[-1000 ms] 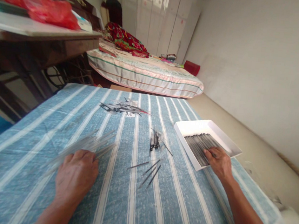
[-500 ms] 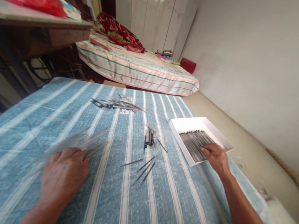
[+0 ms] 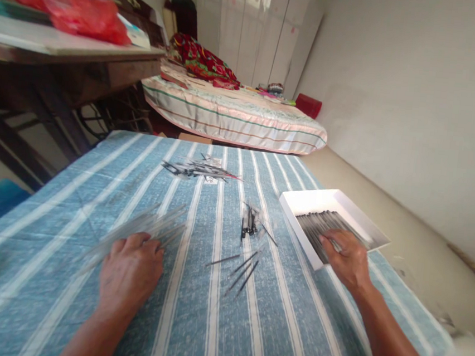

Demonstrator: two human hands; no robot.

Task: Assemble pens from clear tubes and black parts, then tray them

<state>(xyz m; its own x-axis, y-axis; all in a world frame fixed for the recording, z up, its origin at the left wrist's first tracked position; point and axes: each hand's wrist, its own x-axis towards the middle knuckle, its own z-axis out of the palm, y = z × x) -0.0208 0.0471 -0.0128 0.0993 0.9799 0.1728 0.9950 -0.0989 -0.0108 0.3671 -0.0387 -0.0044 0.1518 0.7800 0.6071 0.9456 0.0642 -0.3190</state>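
Observation:
My left hand (image 3: pixel 130 271) lies palm down on the blue striped cloth (image 3: pixel 190 319), its fingertips on a fan of clear thin tubes (image 3: pixel 142 227). My right hand (image 3: pixel 345 261) reaches into a white tray (image 3: pixel 302 200) and its fingers touch the dark thin rods (image 3: pixel 321 226) packed inside; whether it grips any I cannot tell. A few loose dark rods (image 3: pixel 239 268) lie between my hands. A small cluster of short dark pieces (image 3: pixel 250 224) sits just beyond them.
A further heap of dark rods with a small label (image 3: pixel 198 170) lies at the table's far side. A dark wooden desk (image 3: pixel 63 66) with a red bag stands left. A bed (image 3: pixel 235 116) is behind, a white wall on the right.
The camera view shifted left and back. My left hand slid slightly forward onto the clear tubes. My right hand stays in the tray, fingers moved a little over the rods.

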